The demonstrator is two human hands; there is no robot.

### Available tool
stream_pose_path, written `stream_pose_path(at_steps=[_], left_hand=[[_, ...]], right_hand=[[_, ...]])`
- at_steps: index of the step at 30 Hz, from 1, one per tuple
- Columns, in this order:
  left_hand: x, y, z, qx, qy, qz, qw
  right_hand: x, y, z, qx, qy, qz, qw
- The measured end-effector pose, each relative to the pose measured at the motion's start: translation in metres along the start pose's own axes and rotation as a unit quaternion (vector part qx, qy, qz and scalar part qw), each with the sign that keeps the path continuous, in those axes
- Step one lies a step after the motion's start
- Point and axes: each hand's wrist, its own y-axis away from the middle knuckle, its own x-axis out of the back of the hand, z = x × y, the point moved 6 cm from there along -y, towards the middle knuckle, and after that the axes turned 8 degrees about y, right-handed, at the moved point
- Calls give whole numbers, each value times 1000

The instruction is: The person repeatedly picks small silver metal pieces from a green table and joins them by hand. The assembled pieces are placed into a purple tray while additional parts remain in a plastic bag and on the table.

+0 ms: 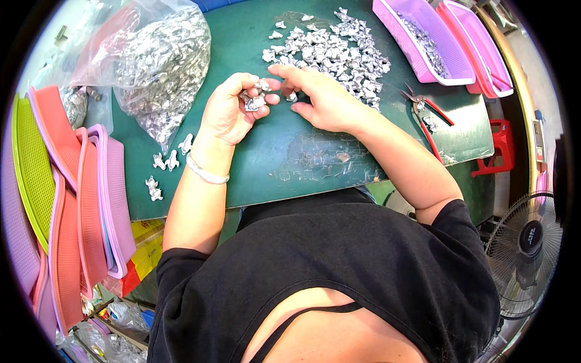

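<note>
Left hand (233,109) cupping small shiny silver parts (253,100)

Hidden and cut off around the green table (290,163)

The left hand (227,112) is covering most of the metal pieces (253,100) it is cupping; the pink trays (448,36) at the table's far corner are running past the edge.

I see one large clear plastic bag (154,57) stuffed with small shiny silver metal pieces, lying on the green table (272,157) at my upper left, just left of my left hand. Below the table edge at lower left sits a yellow and red printed package (142,257), partly hidden by stacked baskets.
</note>
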Motion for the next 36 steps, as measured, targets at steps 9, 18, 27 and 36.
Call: stream_pose_path(at_steps=[9, 18, 27, 36], left_hand=[[8, -5, 0, 3, -16, 2, 1000], [6, -3, -3, 18, -132, 37, 990], [-6, 3, -12, 38, -224, -12, 974], [-7, 3, -14, 30, -224, 4, 974]], right_hand=[[1, 2, 2, 9, 37, 37, 999], [2, 3, 7, -22, -15, 65, 998], [18, 5, -3, 3, -64, 126, 990], [20, 2, 2, -9, -38, 144, 989]])
